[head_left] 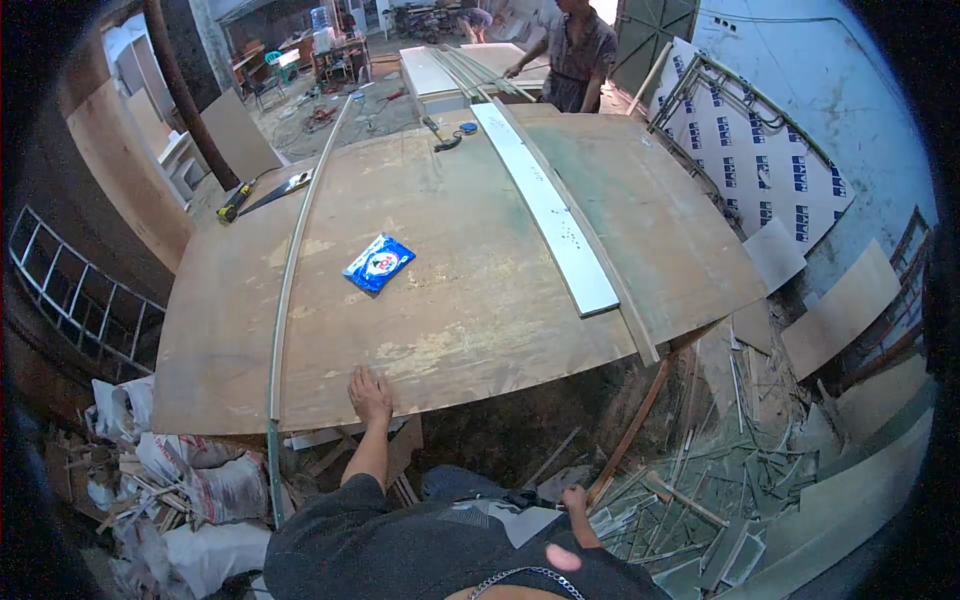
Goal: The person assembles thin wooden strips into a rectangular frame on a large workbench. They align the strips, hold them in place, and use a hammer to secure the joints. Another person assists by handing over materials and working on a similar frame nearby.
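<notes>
My left hand [371, 395] rests palm down on the near edge of a large plywood tabletop [450, 310], its fingers stretched out and nothing in them. Down by my body, beyond the table edge, my right hand [574, 497] is curled closed; its contents, if any, are hidden. A blue packet [379, 264] with a white oval lies flat a little beyond my left hand. To that hand's left, a long thin strip [296, 240] runs the depth of the table and overhangs the near edge. On the right lies a long white board [548, 205] beside a narrow wooden strip [592, 240].
A hammer [447, 142] and a blue tape measure [468, 128] lie near the far edge. A handsaw [235, 202] sits far left. Another person [583, 50] stands behind the table. White sacks [230, 487] and heaped offcuts [690, 500] flank me on the floor.
</notes>
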### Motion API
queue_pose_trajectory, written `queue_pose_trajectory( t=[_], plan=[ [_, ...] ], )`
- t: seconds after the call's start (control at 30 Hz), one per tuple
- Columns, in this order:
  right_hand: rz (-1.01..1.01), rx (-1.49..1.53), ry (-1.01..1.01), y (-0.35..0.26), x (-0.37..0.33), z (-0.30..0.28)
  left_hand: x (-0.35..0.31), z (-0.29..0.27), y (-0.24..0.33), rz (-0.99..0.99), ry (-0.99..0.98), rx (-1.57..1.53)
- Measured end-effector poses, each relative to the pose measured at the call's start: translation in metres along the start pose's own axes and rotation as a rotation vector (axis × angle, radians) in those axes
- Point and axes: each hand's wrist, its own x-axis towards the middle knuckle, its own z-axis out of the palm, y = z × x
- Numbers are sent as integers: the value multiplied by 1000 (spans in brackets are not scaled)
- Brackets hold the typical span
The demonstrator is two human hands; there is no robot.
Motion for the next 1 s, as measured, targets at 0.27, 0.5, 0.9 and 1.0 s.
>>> queue_pose_trajectory(
  t=[0.27, 0.5, 0.9, 1.0],
  plan=[
    [122, 28, -152, -142, -96, -60, -1, -4, -19, 21, 91, 38],
    [167, 0, -114, -141, -96, -63, 0, -8, -12, -24, 31, 4],
    [46, -58, -158, -121, -81, -48, 1, -20, -9, -61, -5, 17],
    [30, -111, -148, -82, -55, -38, 1, -16, 2, -47, -8, -10]
  ],
)
